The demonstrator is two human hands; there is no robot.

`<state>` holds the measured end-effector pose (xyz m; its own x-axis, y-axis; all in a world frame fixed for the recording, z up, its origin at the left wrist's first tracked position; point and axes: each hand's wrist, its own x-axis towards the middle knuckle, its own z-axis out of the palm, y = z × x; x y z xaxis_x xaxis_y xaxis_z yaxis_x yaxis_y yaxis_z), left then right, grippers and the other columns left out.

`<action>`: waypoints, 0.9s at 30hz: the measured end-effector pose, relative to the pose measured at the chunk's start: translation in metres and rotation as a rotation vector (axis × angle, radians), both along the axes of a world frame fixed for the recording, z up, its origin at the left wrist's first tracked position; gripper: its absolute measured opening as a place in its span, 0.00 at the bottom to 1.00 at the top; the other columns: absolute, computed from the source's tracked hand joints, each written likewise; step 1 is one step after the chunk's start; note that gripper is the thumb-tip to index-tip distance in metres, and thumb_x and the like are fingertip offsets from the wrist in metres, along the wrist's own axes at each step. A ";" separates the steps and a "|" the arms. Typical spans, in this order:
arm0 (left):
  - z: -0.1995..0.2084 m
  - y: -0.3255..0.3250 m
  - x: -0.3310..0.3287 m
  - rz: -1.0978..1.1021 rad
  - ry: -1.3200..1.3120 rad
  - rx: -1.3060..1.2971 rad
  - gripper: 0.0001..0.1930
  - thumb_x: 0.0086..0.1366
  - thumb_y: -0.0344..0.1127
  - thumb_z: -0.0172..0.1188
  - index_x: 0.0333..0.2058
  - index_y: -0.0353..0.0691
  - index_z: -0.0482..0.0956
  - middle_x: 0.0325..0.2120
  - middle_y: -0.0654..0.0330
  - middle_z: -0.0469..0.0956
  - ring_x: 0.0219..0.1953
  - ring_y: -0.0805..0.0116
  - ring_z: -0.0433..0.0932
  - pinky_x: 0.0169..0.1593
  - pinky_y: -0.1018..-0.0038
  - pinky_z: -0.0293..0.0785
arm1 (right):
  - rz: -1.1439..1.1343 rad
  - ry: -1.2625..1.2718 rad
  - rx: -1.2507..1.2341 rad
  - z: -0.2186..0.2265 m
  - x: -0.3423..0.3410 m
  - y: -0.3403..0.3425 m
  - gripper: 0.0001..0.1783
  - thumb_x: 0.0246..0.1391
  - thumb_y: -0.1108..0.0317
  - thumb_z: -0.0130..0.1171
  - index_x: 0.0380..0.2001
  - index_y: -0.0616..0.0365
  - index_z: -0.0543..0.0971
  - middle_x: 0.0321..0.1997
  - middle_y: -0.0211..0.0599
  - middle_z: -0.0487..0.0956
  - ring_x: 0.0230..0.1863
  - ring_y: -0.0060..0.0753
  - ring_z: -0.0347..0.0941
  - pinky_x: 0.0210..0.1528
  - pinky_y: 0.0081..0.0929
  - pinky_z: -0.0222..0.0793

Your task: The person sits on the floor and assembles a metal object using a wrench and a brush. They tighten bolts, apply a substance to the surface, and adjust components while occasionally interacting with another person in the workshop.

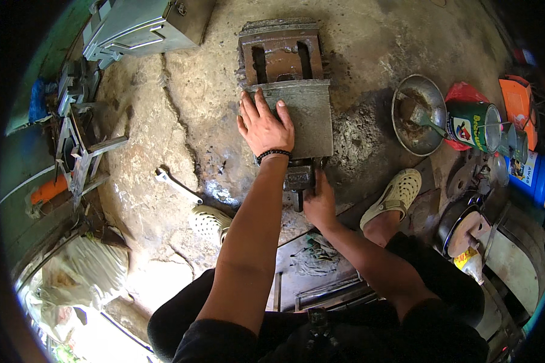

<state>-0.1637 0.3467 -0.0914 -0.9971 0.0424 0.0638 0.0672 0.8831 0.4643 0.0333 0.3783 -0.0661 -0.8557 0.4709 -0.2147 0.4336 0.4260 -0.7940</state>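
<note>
A heavy metal machine part (283, 61), brown with two long slots at its far end, lies on the floor before me. Its near half is a flat grey plate (313, 118). My left hand (265, 126) rests palm down on that plate, fingers spread, with a dark bead bracelet at the wrist. At the plate's near edge sits a dark metal block (298, 179) with a short stem pointing toward me. Beside this block my right hand (321, 202) is closed against its right side; most of its fingers are hidden.
A wrench (178, 186) lies to the left. On the right stand a metal bowl (419, 136) with a brush (427, 118) in it, a green can (473, 126) and a blue container (534, 178). A grey metal box (154, 33) is at far left. Both feet flank the part.
</note>
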 end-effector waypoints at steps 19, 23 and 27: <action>0.001 0.004 -0.003 -0.014 0.020 0.014 0.31 0.71 0.53 0.46 0.66 0.42 0.63 0.69 0.45 0.58 0.72 0.49 0.56 0.71 0.50 0.51 | 0.029 0.084 0.116 -0.004 0.002 0.002 0.39 0.48 0.83 0.49 0.67 0.69 0.60 0.53 0.66 0.73 0.49 0.69 0.72 0.50 0.51 0.69; -0.002 0.001 0.000 -0.004 0.010 -0.010 0.31 0.71 0.53 0.46 0.66 0.42 0.64 0.69 0.45 0.58 0.71 0.49 0.56 0.71 0.49 0.51 | 0.030 -0.019 -0.011 0.000 -0.001 0.006 0.38 0.47 0.83 0.49 0.66 0.67 0.62 0.55 0.67 0.73 0.49 0.71 0.72 0.51 0.50 0.70; -0.003 0.002 0.003 -0.001 0.005 -0.006 0.30 0.71 0.52 0.47 0.66 0.42 0.64 0.69 0.45 0.59 0.71 0.49 0.56 0.71 0.49 0.50 | 0.050 0.020 0.026 -0.006 0.007 0.010 0.37 0.46 0.84 0.49 0.65 0.68 0.64 0.54 0.67 0.74 0.49 0.70 0.73 0.48 0.49 0.72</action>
<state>-0.1611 0.3485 -0.0941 -0.9967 0.0441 0.0684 0.0707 0.8858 0.4587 0.0403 0.3887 -0.0721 -0.8823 0.4329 -0.1850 0.3952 0.4676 -0.7907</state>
